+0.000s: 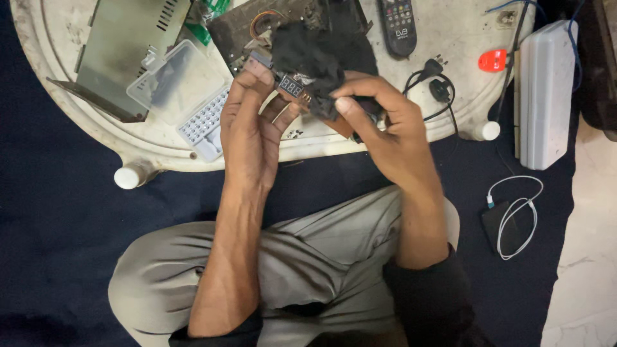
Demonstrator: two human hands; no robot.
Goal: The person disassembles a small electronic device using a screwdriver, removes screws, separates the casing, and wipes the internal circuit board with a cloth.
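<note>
My left hand [252,132] holds a small circuit board with a red digit display [291,86] at its left end, just above the near rim of a round white table [160,151]. My right hand [385,132] grips a crumpled black cloth [308,58] pressed onto the board's right part, and its fingers also close on the board's right end. The cloth hides much of the board. Both hands sit close together over my lap, in grey trousers.
On the table: a grey metal casing [125,45], a clear plastic box [177,83] over a white button pad [205,122], a dark open chassis [244,26], a black remote [397,26], a black plug and cord [440,87], a red item [493,61]. A white case [545,96] and a white-cabled device [508,222] lie on dark floor.
</note>
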